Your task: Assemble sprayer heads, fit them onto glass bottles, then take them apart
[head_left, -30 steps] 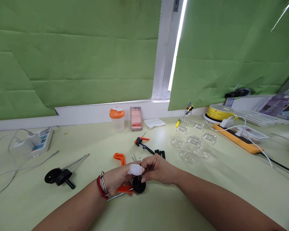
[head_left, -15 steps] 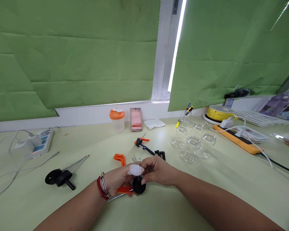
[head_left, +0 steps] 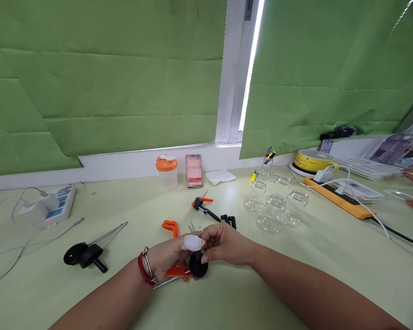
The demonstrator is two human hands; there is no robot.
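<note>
Left hand (head_left: 167, 257): grip curled around one orange handle (head_left: 176, 272). Right hand (head_left: 226, 243): grip pinching one black disc (head_left: 198, 266), held over surface (head_left: 237, 300). Left: two black-headed rods (head_left: 90, 255). Right: five jars (head_left: 276, 213).

The rod (head_left: 165, 282) looks shiny metal, the disc (head_left: 198, 267) plastic.

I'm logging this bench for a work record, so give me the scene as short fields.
Left hand: holds a black disc with a metal rod; an orange piece is at its fingers
Right hand: fingers at the black disc's upper edge; exact grip hidden
Left side: black parts with metal rods
Right side: clear jars, orange power strip
Back: orange-lidded cup
Far right: another person's hands, partly in view
</note>
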